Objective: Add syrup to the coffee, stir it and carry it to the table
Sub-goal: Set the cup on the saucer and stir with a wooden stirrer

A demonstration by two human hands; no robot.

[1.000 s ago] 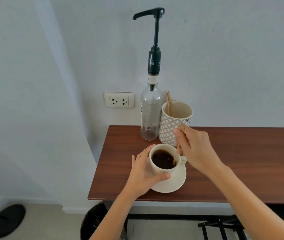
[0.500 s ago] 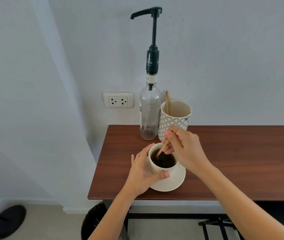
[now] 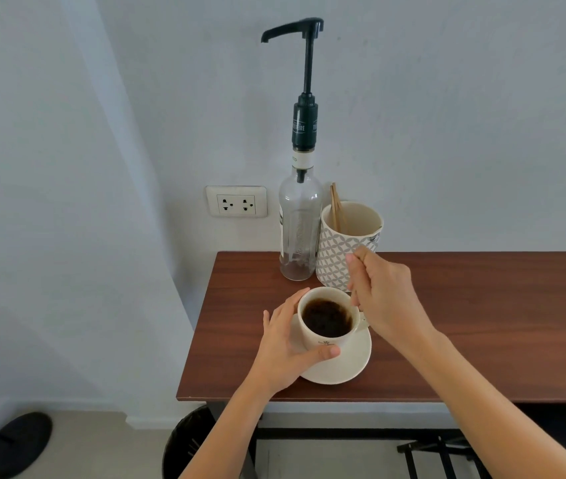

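A white cup (image 3: pixel 323 342) of dark coffee (image 3: pixel 326 318) stands on a white saucer (image 3: pixel 349 366) near the front left of the brown table (image 3: pixel 482 323). My left hand (image 3: pixel 285 347) wraps the cup's left side, thumb across its front. My right hand (image 3: pixel 385 299) hovers at the cup's right rim, its fingers pinched on a thin wooden stir stick. The stick is mostly hidden by the hand, and its lower end dips into the coffee at the right edge. Behind the cup stands the clear syrup bottle (image 3: pixel 300 229) with a tall black pump.
A patterned mug (image 3: pixel 340 257) holding wooden sticks (image 3: pixel 337 209) stands next to the bottle against the wall. A wall socket (image 3: pixel 236 202) is left of the bottle. Below the table's front edge are a black bin (image 3: pixel 188 444) and a black frame (image 3: pixel 447 454).
My right hand swung left over the cup with the stick in the coffee, then back to the right rim. My left hand has stayed on the cup.
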